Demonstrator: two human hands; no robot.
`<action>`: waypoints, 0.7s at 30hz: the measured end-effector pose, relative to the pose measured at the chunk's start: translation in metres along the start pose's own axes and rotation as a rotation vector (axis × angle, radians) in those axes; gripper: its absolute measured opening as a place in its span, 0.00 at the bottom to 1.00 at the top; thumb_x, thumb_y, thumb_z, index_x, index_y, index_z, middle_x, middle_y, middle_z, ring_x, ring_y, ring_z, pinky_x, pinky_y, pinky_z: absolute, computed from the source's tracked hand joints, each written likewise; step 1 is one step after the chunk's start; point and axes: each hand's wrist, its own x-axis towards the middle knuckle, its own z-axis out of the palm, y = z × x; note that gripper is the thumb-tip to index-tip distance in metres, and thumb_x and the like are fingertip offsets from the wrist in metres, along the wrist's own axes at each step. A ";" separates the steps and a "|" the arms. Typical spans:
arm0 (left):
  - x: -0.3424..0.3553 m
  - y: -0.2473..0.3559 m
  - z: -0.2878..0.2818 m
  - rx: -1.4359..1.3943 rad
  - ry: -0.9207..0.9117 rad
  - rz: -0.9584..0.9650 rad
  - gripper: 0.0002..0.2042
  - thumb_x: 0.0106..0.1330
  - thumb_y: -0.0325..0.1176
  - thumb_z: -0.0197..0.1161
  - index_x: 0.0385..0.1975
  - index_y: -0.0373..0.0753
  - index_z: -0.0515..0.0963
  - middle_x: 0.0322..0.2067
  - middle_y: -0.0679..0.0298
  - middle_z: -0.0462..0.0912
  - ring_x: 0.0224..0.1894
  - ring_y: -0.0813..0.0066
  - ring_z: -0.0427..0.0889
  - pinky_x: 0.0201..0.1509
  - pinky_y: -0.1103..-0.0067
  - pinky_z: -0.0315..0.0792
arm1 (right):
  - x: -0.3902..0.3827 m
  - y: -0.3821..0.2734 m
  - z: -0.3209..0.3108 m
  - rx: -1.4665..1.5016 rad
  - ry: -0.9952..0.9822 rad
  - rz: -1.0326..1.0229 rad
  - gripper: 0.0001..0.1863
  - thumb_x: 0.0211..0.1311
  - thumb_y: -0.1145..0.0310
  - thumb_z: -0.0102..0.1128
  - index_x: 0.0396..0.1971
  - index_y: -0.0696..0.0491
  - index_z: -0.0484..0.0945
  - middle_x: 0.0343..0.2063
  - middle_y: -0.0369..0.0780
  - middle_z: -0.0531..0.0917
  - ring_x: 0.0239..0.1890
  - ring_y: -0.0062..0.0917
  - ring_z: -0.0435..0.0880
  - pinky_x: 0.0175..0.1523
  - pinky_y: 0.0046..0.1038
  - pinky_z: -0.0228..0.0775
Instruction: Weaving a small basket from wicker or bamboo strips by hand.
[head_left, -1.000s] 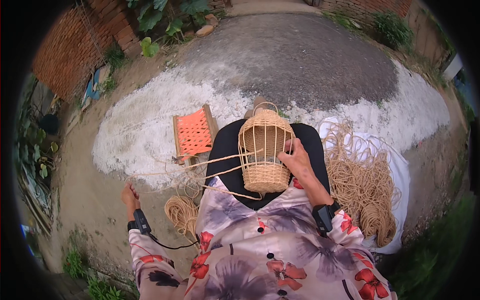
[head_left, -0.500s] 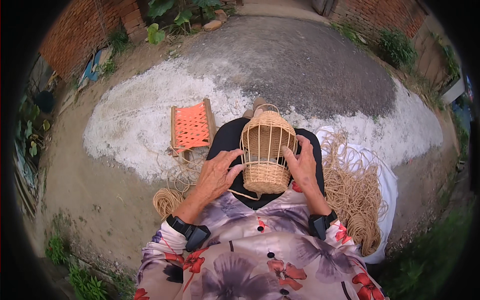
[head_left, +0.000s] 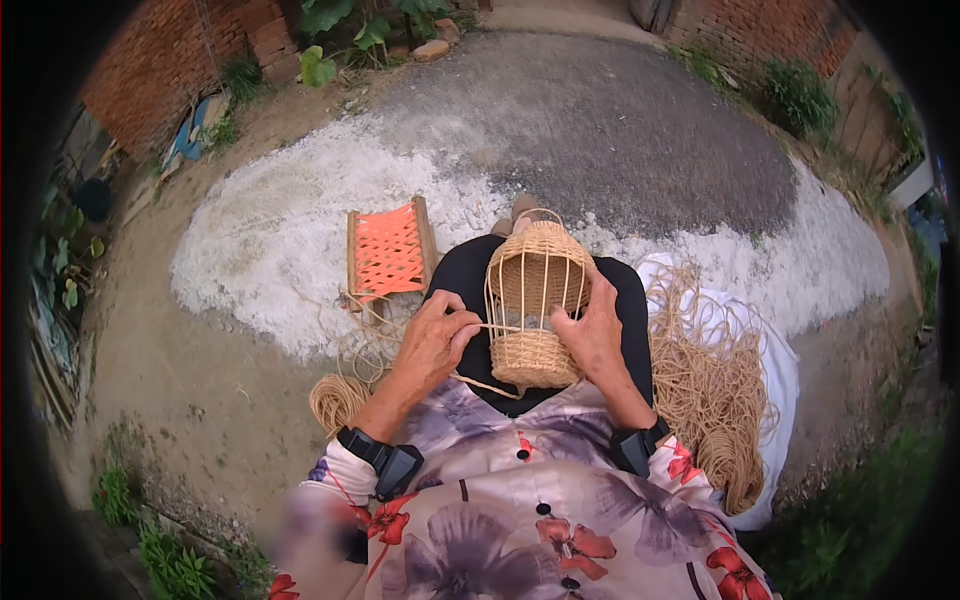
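Observation:
On my lap rests a small woven basket (head_left: 532, 358), with upright stakes spanning the open gap between its woven near band and its domed far end with a small loop. My left hand (head_left: 432, 338), beside the basket's left side, pinches a thin cord (head_left: 496, 327) that runs straight across to the top of the near band. My right hand (head_left: 592, 328) grips the basket's right side, thumb at the stakes just above the weave and fingers around the outside. Another length of cord hangs below the basket toward the left.
A coil of cord (head_left: 338, 402) lies on the ground to my left, with loose loops beside it. A low stool (head_left: 388, 252) with an orange woven seat stands ahead on the left. A heap of tan cord (head_left: 705, 385) covers a white cloth (head_left: 781, 400) on my right.
My left hand has taken up the cord and pulled it out to the left of the basket. My right thumb has moved inward and down toward the top of the near weave.

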 end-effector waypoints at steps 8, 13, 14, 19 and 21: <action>-0.021 0.017 -0.001 -1.341 -0.159 -1.223 0.14 0.67 0.43 0.61 0.40 0.37 0.78 0.23 0.70 0.76 0.21 0.87 0.72 0.19 0.86 0.66 | -0.006 0.012 -0.007 0.367 -0.006 0.129 0.35 0.51 0.65 0.63 0.59 0.58 0.61 0.54 0.49 0.68 0.53 0.36 0.76 0.56 0.33 0.70; 0.001 0.003 0.019 -1.368 0.048 -0.953 0.13 0.68 0.40 0.60 0.42 0.36 0.77 0.25 0.71 0.77 0.21 0.87 0.73 0.22 0.88 0.69 | -0.006 0.016 -0.005 0.397 -0.031 0.165 0.34 0.52 0.64 0.64 0.58 0.59 0.62 0.54 0.50 0.69 0.50 0.36 0.78 0.54 0.33 0.71; 0.008 0.002 0.021 -1.267 -0.020 -0.857 0.12 0.69 0.38 0.60 0.44 0.36 0.76 0.27 0.70 0.77 0.22 0.88 0.72 0.23 0.88 0.70 | -0.006 0.018 -0.004 0.419 -0.037 0.189 0.34 0.52 0.64 0.64 0.57 0.59 0.62 0.54 0.50 0.69 0.49 0.36 0.78 0.54 0.34 0.71; 0.036 0.002 0.030 -0.685 -0.201 -0.633 0.09 0.65 0.34 0.61 0.32 0.35 0.81 0.26 0.65 0.80 0.21 0.78 0.77 0.23 0.82 0.72 | -0.006 0.024 -0.001 0.380 -0.029 0.177 0.33 0.52 0.64 0.64 0.57 0.59 0.63 0.53 0.49 0.70 0.47 0.36 0.80 0.52 0.34 0.72; 0.037 0.005 0.035 -0.286 -0.116 -0.382 0.07 0.63 0.32 0.61 0.32 0.37 0.82 0.25 0.62 0.80 0.21 0.70 0.79 0.26 0.77 0.73 | -0.006 0.023 -0.001 0.383 -0.045 0.197 0.33 0.52 0.64 0.64 0.57 0.59 0.63 0.53 0.49 0.70 0.46 0.36 0.80 0.52 0.34 0.72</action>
